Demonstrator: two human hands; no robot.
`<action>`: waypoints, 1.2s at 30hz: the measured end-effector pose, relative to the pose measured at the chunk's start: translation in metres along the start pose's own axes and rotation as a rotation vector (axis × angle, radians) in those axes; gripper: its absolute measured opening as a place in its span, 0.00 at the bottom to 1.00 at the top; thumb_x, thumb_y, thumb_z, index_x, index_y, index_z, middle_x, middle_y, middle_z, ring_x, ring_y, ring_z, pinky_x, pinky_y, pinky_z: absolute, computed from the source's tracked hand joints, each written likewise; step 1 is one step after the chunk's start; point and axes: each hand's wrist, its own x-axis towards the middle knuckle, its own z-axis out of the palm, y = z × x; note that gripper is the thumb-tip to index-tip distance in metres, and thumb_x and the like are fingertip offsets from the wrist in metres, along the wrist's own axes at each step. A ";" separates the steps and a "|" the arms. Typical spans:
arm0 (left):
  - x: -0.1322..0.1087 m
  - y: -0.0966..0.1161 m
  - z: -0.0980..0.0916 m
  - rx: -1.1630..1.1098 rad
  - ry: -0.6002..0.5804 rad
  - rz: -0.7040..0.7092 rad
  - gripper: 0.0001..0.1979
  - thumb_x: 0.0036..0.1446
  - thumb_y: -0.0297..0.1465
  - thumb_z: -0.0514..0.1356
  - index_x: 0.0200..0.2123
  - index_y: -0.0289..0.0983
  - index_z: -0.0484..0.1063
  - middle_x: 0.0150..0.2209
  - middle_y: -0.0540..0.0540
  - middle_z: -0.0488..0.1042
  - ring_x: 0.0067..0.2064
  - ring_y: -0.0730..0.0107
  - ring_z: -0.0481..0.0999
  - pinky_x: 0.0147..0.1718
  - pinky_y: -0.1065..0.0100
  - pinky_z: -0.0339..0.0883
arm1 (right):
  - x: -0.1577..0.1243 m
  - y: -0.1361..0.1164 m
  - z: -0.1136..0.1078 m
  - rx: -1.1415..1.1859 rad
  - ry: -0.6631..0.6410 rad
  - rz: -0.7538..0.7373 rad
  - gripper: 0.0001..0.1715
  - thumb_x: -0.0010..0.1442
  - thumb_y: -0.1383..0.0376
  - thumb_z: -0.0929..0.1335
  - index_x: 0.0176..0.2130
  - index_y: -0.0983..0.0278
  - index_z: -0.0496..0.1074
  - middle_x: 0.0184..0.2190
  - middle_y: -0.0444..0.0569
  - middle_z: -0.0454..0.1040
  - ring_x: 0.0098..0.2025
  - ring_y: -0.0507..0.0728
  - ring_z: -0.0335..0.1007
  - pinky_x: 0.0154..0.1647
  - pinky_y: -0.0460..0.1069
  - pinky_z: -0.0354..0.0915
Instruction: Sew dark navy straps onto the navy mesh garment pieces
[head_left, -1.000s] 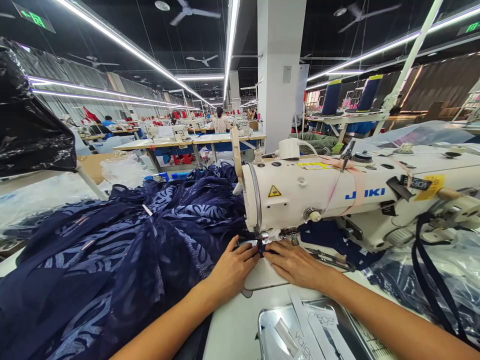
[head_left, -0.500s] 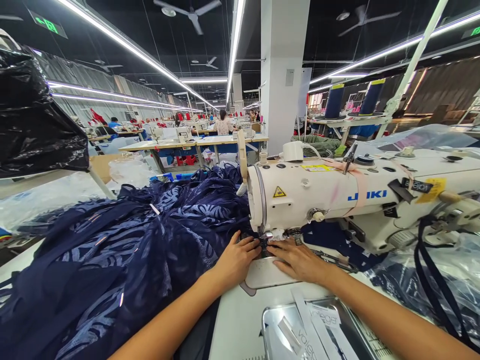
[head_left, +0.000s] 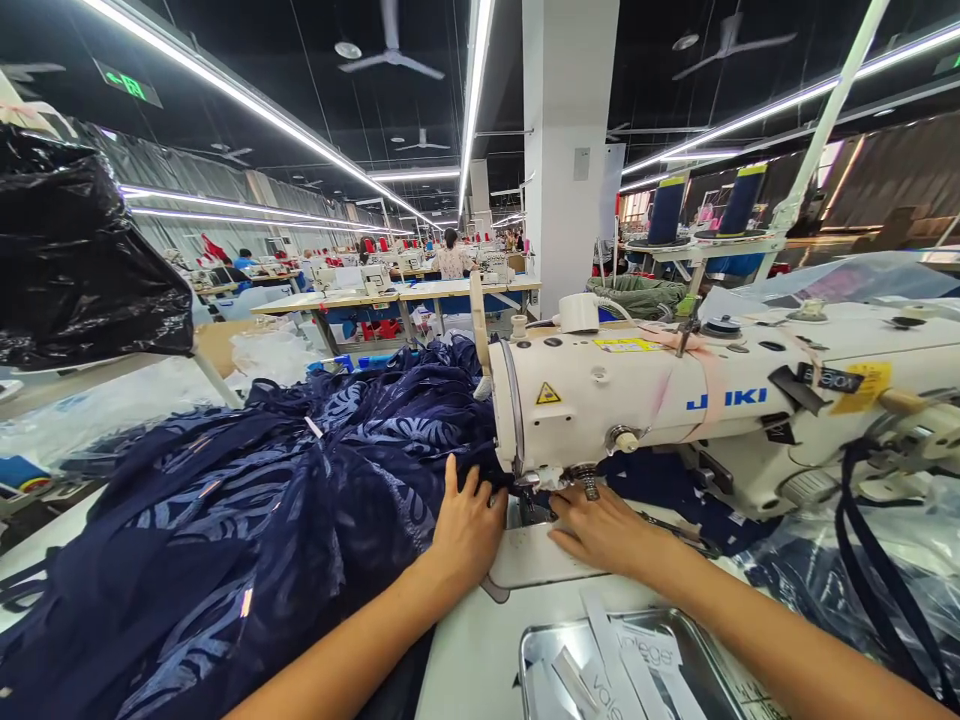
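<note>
My left hand (head_left: 471,525) is at the left edge of the sewing machine's bed, its outer finger raised and the others curled onto navy fabric (head_left: 405,490). Its thumb is hidden. My right hand (head_left: 604,528) rests on the metal bed (head_left: 532,560), fingertips holding a dark strip of the fabric beside the needle area, thumb stretched along the bed. Above both hands is the white sewing machine (head_left: 592,395), whose head partly hides the right fingertips. A large heap of patterned navy garments (head_left: 247,520) lies to the left.
A metal tray (head_left: 529,670) with printed white labels (head_left: 652,660) sits in front of the bed. Navy straps (head_left: 862,540) and clear plastic (head_left: 795,540) lie on the right. A black plastic bag (head_left: 90,260) hangs at left. Thread cones (head_left: 666,208) stand behind the machine.
My left hand has moved left, away from the needle area, onto the fabric's edge. The right hand has shifted slightly right and stays by the needle. The view has tilted a little.
</note>
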 end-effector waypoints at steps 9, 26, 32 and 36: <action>0.012 -0.012 0.004 -0.055 -0.059 0.083 0.11 0.53 0.28 0.55 0.40 0.40 0.72 0.35 0.45 0.74 0.48 0.54 0.64 0.55 0.40 0.42 | -0.013 0.006 0.002 0.035 0.035 -0.152 0.15 0.47 0.80 0.63 0.34 0.68 0.69 0.35 0.51 0.71 0.37 0.56 0.67 0.41 0.49 0.61; 0.011 -0.014 0.011 -0.105 -0.063 0.070 0.13 0.53 0.28 0.55 0.43 0.41 0.71 0.37 0.45 0.74 0.51 0.53 0.62 0.56 0.39 0.39 | -0.010 -0.003 0.015 -0.023 0.110 -0.178 0.12 0.48 0.81 0.63 0.28 0.66 0.65 0.29 0.48 0.68 0.33 0.56 0.64 0.32 0.49 0.60; 0.014 -0.015 0.013 -0.104 -0.079 0.061 0.11 0.53 0.28 0.55 0.41 0.41 0.71 0.35 0.46 0.74 0.49 0.54 0.63 0.55 0.38 0.38 | -0.008 -0.010 0.016 -0.066 0.159 -0.169 0.14 0.45 0.83 0.63 0.27 0.66 0.66 0.28 0.49 0.68 0.33 0.57 0.65 0.33 0.49 0.62; 0.016 -0.016 0.015 -0.111 -0.072 0.064 0.11 0.55 0.29 0.54 0.41 0.41 0.71 0.36 0.46 0.74 0.50 0.54 0.62 0.55 0.38 0.37 | -0.006 -0.014 0.017 -0.101 0.206 -0.162 0.14 0.43 0.84 0.63 0.26 0.67 0.67 0.27 0.50 0.69 0.32 0.58 0.66 0.33 0.50 0.63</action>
